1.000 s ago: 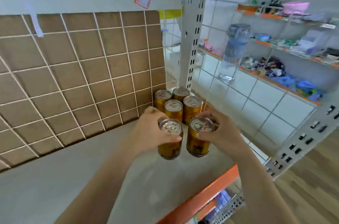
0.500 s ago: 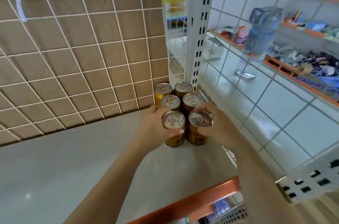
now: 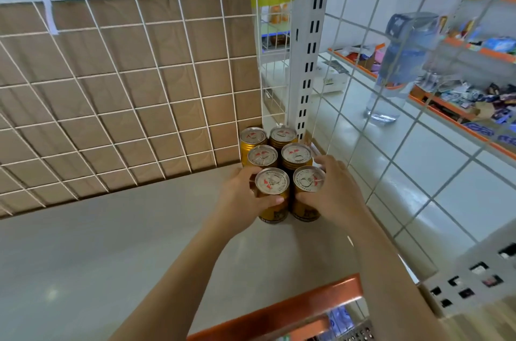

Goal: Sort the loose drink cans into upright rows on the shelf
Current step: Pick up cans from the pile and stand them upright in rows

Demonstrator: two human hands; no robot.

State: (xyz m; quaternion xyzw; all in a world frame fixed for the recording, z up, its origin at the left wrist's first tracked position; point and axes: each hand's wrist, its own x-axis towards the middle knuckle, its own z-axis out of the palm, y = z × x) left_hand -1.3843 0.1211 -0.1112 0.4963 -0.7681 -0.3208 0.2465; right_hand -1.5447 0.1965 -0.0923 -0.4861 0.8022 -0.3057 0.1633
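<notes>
Left hand (image 3: 240,198) wraps the left front can (image 3: 272,182) and right hand (image 3: 332,195) the right front can (image 3: 308,178), both apparently resting upright on the shelf (image 3: 111,243) just in front of four cans (image 3: 262,156) at the foot of the slotted post (image 3: 308,61) (rigid, smooth, weighty if full: hold mid-wall, not rim).

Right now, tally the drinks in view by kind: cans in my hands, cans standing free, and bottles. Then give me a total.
Gold cans held: 2 (front left can in the left hand, front right can in the right hand)
Gold cans standing free: 4 (back cans)
Bottles: 1 (clear bottle beyond the wire mesh)
Total: 7
</notes>
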